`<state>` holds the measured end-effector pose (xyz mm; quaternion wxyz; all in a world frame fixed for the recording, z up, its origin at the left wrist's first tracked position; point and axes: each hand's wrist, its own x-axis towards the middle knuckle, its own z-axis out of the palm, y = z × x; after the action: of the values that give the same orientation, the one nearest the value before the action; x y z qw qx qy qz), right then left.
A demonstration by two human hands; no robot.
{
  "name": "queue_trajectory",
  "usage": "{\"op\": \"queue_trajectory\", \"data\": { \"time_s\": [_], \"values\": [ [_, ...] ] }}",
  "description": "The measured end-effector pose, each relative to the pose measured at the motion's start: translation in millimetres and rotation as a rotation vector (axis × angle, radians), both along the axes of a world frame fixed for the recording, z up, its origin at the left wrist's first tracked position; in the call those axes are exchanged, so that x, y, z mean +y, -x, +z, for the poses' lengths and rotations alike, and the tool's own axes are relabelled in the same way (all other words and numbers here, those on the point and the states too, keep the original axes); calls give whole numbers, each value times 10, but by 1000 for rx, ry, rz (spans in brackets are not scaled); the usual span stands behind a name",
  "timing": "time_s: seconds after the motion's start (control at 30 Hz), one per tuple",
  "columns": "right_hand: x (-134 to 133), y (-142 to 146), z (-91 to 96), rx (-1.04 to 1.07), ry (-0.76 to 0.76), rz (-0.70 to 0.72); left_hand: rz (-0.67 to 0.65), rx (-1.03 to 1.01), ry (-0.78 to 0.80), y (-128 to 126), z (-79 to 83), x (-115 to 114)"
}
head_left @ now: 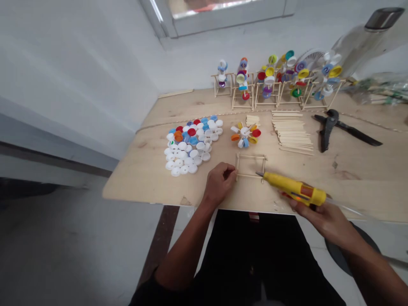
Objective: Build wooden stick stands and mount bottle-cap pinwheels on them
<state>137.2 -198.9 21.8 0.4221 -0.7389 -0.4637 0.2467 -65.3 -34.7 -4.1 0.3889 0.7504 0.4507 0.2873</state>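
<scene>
My right hand point(314, 212) is wrapped round a yellow hot glue gun point(291, 187), with a clear glue stick trailing from its back. The nozzle points left and is at the right side of a small rectangular frame of wooden sticks point(250, 175). Whether the nozzle touches the wood I cannot tell. At the frame's left side, the fingertips of my left hand point(220, 182) pinch it near its lower corner. Just behind the frame lies a wheel of coloured bottle caps point(245, 132).
Loose bottle caps point(191, 146) are spread at left. Behind stand several stick frames with cap wheels point(267, 83). Cut sticks point(291, 131), black-handled cutters point(330, 125) and a string point(178, 120) lie on the wooden table point(143, 174). A clear bottle point(363, 46) stands back right.
</scene>
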Motion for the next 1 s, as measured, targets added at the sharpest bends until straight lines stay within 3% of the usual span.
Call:
{"op": "queue_trajectory", "data": {
  "time_s": [0.17,0.53,1.0],
  "values": [
    [50,119,-105,79,52,208,12,12,1,-5,8,-7],
    [139,185,-86,-49,74,312,24,-10,3,-13,12,-28],
    [230,276,19,-93,46,338,51,-48,54,-21,23,-45]
  ]
}}
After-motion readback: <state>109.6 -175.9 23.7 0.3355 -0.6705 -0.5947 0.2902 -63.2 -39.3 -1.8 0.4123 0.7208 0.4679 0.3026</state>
